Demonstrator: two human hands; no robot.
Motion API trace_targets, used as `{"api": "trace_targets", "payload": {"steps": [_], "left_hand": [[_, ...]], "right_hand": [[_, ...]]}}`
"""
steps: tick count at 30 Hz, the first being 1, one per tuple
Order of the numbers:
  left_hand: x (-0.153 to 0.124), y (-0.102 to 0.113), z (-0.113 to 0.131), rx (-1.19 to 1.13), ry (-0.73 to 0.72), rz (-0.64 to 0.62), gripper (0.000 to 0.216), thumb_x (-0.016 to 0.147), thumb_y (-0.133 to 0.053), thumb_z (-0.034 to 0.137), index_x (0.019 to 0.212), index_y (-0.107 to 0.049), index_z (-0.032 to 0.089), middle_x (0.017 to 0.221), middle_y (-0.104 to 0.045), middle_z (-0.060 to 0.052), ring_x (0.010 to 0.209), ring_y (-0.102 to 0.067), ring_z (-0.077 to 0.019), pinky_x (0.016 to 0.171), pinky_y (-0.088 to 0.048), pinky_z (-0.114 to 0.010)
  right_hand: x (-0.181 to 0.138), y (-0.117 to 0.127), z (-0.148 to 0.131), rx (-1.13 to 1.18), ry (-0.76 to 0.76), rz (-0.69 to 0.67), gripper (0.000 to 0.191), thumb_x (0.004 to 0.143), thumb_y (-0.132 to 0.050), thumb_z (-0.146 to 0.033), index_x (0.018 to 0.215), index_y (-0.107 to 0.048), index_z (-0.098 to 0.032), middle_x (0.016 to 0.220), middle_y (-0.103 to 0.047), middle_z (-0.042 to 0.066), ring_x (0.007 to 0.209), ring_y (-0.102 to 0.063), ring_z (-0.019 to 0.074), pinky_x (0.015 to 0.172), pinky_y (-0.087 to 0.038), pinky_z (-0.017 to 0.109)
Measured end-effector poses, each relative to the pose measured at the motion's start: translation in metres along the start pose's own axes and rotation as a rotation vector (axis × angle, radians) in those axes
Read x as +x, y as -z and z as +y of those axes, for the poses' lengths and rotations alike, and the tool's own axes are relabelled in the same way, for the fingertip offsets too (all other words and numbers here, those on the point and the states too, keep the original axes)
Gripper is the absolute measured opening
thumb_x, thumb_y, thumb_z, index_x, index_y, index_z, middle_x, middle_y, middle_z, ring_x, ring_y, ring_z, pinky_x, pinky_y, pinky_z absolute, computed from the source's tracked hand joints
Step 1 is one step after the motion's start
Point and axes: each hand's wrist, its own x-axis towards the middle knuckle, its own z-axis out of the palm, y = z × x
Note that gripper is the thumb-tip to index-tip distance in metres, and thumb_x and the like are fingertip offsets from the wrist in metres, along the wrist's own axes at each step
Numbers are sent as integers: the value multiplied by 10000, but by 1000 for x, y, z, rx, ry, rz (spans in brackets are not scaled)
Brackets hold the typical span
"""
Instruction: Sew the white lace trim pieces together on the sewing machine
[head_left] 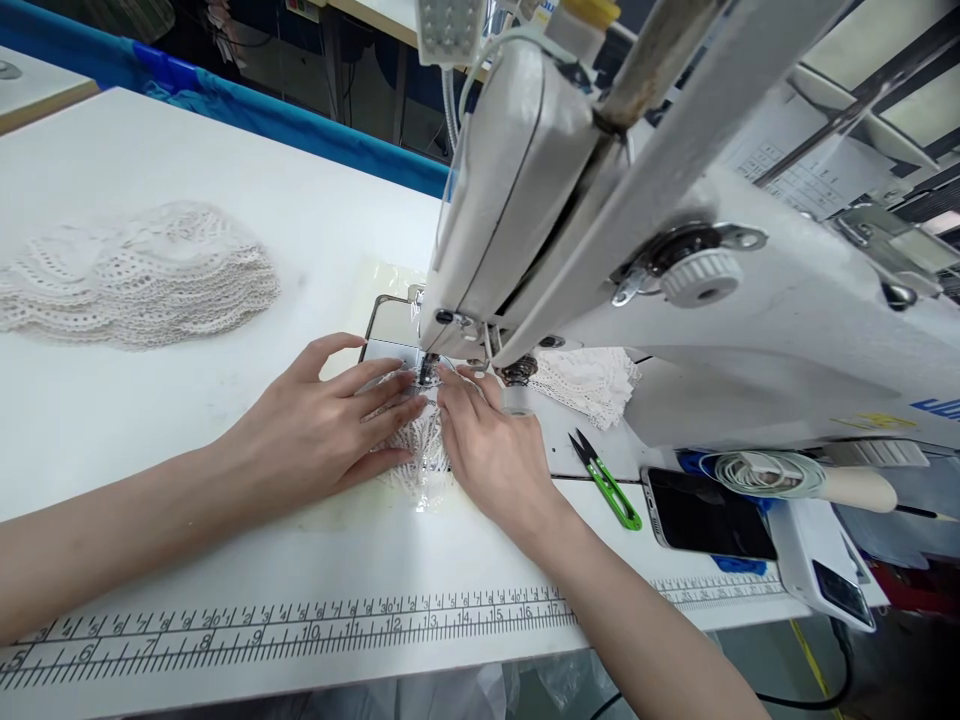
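A small piece of white lace (420, 450) lies under the presser foot (427, 372) of a white sewing machine (600, 230). My left hand (330, 425) rests flat on the lace, fingers spread and stretched toward the needle. My right hand (487, 440) lies on the lace's right side, fingers extended with the tips pressing the fabric just beside the foot. More white lace (592, 380) spills out behind the machine's arm.
A stack of white lace pieces (142, 275) sits at the left of the white table (150, 420). Green thread snips (607, 480) and a dark phone (705, 515) lie right of my hands. A printed ruler (300, 625) runs along the front edge.
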Motion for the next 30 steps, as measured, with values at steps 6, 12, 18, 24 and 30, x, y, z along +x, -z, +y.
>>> {"api": "trace_targets", "payload": {"steps": [6, 12, 18, 24, 30], "left_hand": [[0, -4, -2, -2, 11, 10, 349, 1087, -465, 390, 1251, -710, 203, 1196, -792, -103, 1191, -703, -301, 1084, -431, -565], [-3, -7, -4, -15, 15, 14, 350, 1077, -485, 403, 1288, -701, 226, 1221, -786, -98, 1209, -699, -289, 1141, -439, -560], [-9, 0, -6, -159, -160, -1, 406, 1073, -493, 461, 1246, -707, 162, 1244, -773, -95, 1188, -711, -257, 1058, -558, -411], [-4, -1, -4, -87, -139, 99, 349, 1069, -383, 133, 990, -721, 161, 1030, -807, -83, 940, -762, -203, 765, -631, -317], [-2, 1, 3, 27, -124, 95, 294, 1034, -450, 82, 1152, -718, 101, 1171, -796, -119, 1034, -759, -239, 834, -663, -353]], "right_hand": [[0, -2, 2, 8, -18, -22, 333, 1012, -495, -114, 1307, -646, -134, 1167, -800, 129, 1236, -667, 271, 1125, -500, 488], [0, 0, 2, 12, -14, -7, 315, 1001, -518, -95, 1271, -669, -151, 1193, -787, 122, 1228, -653, 274, 1052, -525, 448], [-3, 7, 4, 160, 103, 72, 263, 1031, -482, -137, 1092, -735, -178, 1056, -793, 71, 975, -706, 194, 883, -531, 328], [-6, 5, 6, 240, 164, 167, 534, 998, -556, -614, 1133, -735, -130, 1095, -782, 124, 979, -697, 242, 837, -526, 357], [-6, 7, 6, 80, 242, 197, 260, 997, -526, -104, 990, -768, -197, 1130, -813, 8, 917, -717, 158, 889, -522, 310]]}}
